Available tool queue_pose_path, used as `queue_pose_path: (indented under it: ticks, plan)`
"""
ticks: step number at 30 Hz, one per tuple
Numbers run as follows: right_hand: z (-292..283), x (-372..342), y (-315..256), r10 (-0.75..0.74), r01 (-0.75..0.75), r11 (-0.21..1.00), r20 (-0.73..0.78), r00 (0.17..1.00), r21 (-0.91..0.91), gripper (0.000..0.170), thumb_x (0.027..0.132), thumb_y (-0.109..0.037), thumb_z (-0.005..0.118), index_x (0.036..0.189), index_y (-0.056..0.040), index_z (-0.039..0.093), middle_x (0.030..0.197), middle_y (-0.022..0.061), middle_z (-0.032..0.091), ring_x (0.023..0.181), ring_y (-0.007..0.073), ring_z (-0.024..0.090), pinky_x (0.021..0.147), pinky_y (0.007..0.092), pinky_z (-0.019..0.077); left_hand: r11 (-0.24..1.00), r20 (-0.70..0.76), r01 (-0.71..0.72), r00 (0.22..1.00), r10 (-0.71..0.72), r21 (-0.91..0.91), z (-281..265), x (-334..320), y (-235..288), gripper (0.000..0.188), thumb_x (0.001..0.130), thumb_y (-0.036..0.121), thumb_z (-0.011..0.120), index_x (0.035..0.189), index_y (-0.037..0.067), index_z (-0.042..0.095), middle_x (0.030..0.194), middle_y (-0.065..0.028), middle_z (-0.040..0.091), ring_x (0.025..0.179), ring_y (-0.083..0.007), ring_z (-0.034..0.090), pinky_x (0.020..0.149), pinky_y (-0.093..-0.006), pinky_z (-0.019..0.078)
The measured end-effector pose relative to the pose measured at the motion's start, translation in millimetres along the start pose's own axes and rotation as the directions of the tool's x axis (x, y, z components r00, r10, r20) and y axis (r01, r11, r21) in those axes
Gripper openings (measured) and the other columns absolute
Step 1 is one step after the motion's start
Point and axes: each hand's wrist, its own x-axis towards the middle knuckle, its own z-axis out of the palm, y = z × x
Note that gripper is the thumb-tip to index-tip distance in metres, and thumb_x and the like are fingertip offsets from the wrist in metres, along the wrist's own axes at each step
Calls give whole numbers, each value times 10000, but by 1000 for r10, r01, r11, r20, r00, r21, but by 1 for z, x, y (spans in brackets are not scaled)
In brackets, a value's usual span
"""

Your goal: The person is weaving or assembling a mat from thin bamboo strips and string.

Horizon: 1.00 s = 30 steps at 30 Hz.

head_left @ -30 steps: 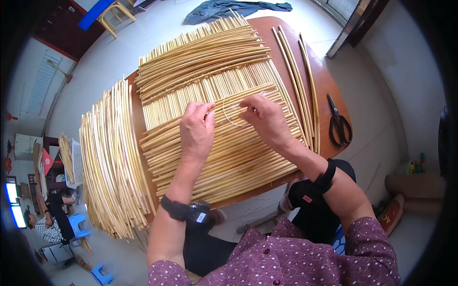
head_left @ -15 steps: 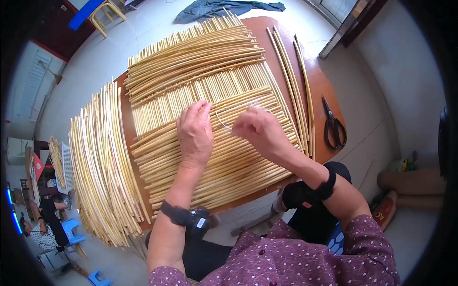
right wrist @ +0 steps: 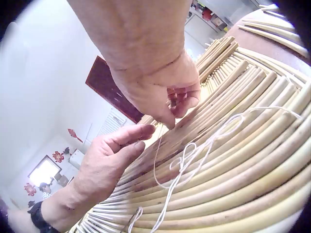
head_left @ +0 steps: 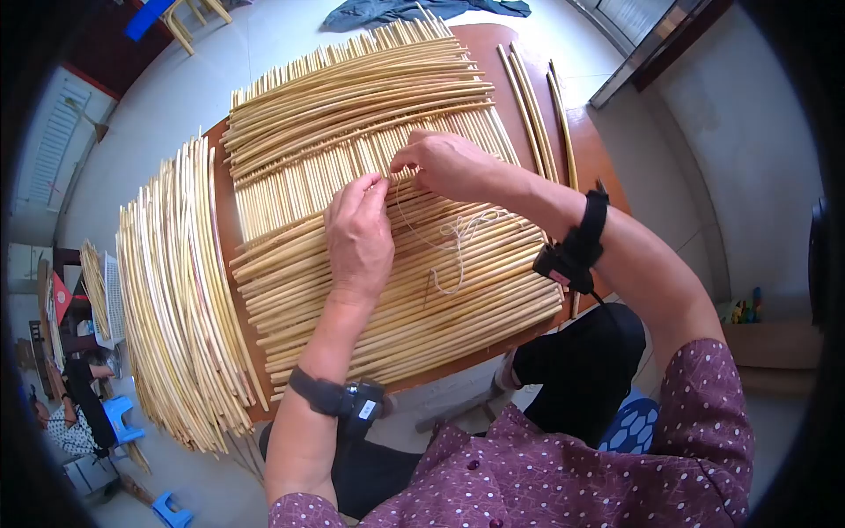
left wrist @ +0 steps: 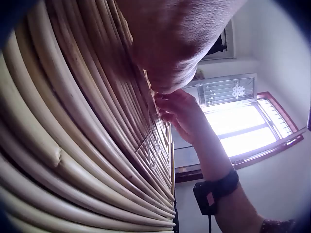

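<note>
Pale reed stalks (head_left: 440, 290) lie side by side in a layer over a crosswise layer beneath (head_left: 295, 195). At the far edge of the near layer, my left hand (head_left: 359, 231) pinches white thread (right wrist: 156, 158), fingertips right by the stalks. My right hand (head_left: 453, 165) is just beyond and to the right, fingers curled close to the left fingertips; I cannot tell what it holds. From there the thread loops down to a loose tangle (head_left: 471, 227) on the stalks. A thin needle (head_left: 428, 289) lies near the thread's end.
A separate reed bundle (head_left: 180, 299) lies along the table's left side. More loose reeds (head_left: 352, 92) lie across the far part. Several long reeds (head_left: 531, 106) are on the brown table (head_left: 585, 141) at right. A person (head_left: 75, 414) sits at far left.
My right hand has left the thread tangle and moved up and left, beyond the left fingertips. Thread and needle now lie on the stalks. The left hand stays nearly in place.
</note>
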Motion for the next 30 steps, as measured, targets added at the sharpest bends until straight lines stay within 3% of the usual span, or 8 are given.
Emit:
queue_pose_path:
  ticks: [1, 5, 16, 18, 22, 25, 27, 30]
  plan:
    - [-1, 5, 0, -6, 6, 1000, 127, 992, 0, 263, 846, -41, 703, 1108, -56, 723, 1052, 130, 677, 925, 263, 669, 821, 376, 549, 1000, 3, 6, 1000, -6, -1, 1, 0, -1, 222, 960, 45, 568, 1129, -40, 684, 1152, -156, 659, 1068, -309, 631, 974, -388, 501]
    - [-2, 18, 8, 15, -28, 997, 183, 983, 67, 187, 822, -75, 721, 1003, -29, 725, 917, 130, 710, 837, 269, 686, 762, 381, 541, 1000, 9, 6, 1000, -5, -22, 7, -1, -5, 243, 936, 16, 548, 1127, -44, 685, 1147, -158, 660, 1072, -312, 620, 992, -403, 480]
    - [6, 9, 19, 143, -120, 927, -39, 989, 355, 112, 930, -92, 627, 984, 3, 649, 739, 75, 657, 626, 139, 623, 579, 322, 522, 996, 147, -46, 988, 35, 71, 11, -5, -4, 358, 940, 3, 471, 1192, 114, 701, 1278, -150, 597, 1288, -313, 515, 1167, -536, 290]
    - [8, 7, 18, 183, -143, 924, -83, 980, 355, 170, 879, -127, 610, 971, -12, 694, 902, 169, 718, 876, 303, 702, 799, 395, 543, 993, 175, -45, 984, 26, 108, 12, -6, -3, 387, 944, -16, 446, 1205, 124, 695, 1311, -144, 584, 1327, -314, 488, 1193, -540, 255]
    - [17, 8, 22, 244, -194, 895, -77, 967, 401, 172, 913, -130, 587, 998, -15, 683, 907, 163, 715, 861, 296, 699, 788, 395, 543, 990, 183, -48, 983, 23, 135, 14, -6, -3, 424, 941, -38, 424, 1237, 130, 676, 1334, -133, 578, 1359, -315, 458, 1209, -552, 216]
    - [27, 8, 25, 346, -269, 839, -83, 935, 473, 179, 941, -133, 563, 1016, -12, 672, 893, 147, 712, 840, 273, 696, 781, 396, 543, 986, 208, -87, 977, 56, 144, 16, -8, -7, 436, 937, -45, 424, 1260, 129, 661, 1358, -125, 569, 1384, -314, 432, 1211, -558, 201]
    - [35, 11, 26, 294, -139, 839, -225, 929, 525, 57, 955, -32, 585, 936, 7, 622, 697, 31, 611, 604, 88, 577, 543, 262, 507, 987, 194, -92, 979, 65, 133, 15, -9, -6, 439, 936, -52, 422, 1267, 116, 655, 1379, -103, 562, 1398, -297, 419, 1208, -568, 196]
    - [30, 9, 26, 341, -192, 794, -162, 926, 577, 51, 949, -31, 592, 927, -1, 626, 697, 24, 608, 600, 85, 565, 550, 255, 501, 982, 222, -131, 970, 100, 133, 13, -8, -4, 434, 941, -48, 419, 1279, 101, 646, 1375, -88, 573, 1394, -283, 429, 1202, -577, 198]
